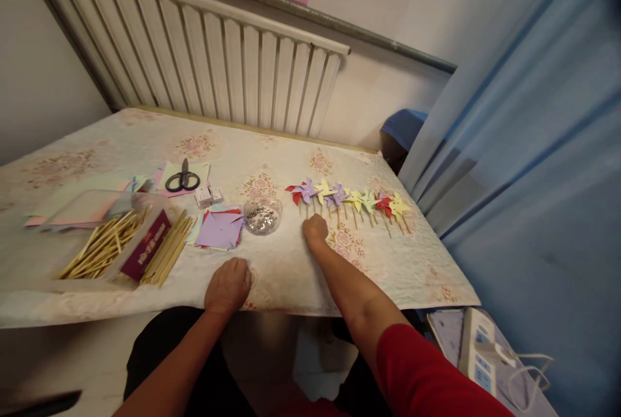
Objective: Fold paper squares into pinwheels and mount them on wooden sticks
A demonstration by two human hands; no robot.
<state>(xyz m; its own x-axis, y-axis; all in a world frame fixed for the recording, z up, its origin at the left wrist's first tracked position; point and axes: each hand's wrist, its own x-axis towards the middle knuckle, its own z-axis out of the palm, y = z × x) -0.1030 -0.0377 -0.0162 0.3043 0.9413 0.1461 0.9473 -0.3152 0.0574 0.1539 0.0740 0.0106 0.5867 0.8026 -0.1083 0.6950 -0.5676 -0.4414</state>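
Note:
My left hand (228, 286) rests on the tablecloth near the front edge, its fingers curled in and no object showing in it. In front of it lies a stack of cut paper squares (219, 229), a purple one on top. My right hand (315, 231) is closed at the lower ends of the leftmost pinwheel sticks; whatever its fingers hold is hidden. Finished paper pinwheels in purple (306, 191), yellow (398, 205) and red (384, 204) lie in a row beyond it and to its right. Between the hands, farther back, stands a clear round dish (262, 216) of small shiny pieces.
At left, a clear plastic box (130, 262) holds wooden sticks (109, 245), with more sticks (167, 249) beside it. Black-handled scissors (183, 180) lie on coloured paper, near small white boxes (208, 196). A power strip (478, 352) sits at lower right, by a blue curtain (528, 165).

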